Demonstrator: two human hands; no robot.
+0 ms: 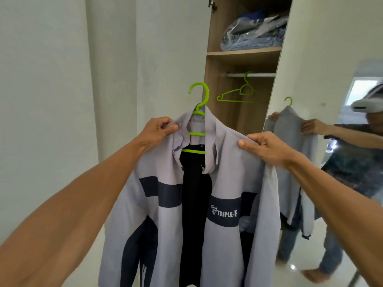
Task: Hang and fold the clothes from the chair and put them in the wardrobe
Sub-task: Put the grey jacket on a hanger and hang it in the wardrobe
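Both hands, left hand (159, 129) and right hand (263, 146), pinch the shoulders of a grey, navy-banded jacket (226, 183) on a green plastic hanger (199, 100) between them, before the open wooden wardrobe (244, 56); uneven tugging could slide a shoulder off.

The jacket (223, 179) covers the arms of the near hanger (198, 100), leaving only hook and middle bars in sight, and its hem runs off the bottom edge. The fingertips of the left hand (157, 129) and right hand (267, 148) are tucked behind the shoulder cloth. The bag (252, 34) on the shelf (242, 53) blurs its contents. The far hanger (238, 94) is cut by the door (310, 48). The rail (248, 75) ends are hidden.
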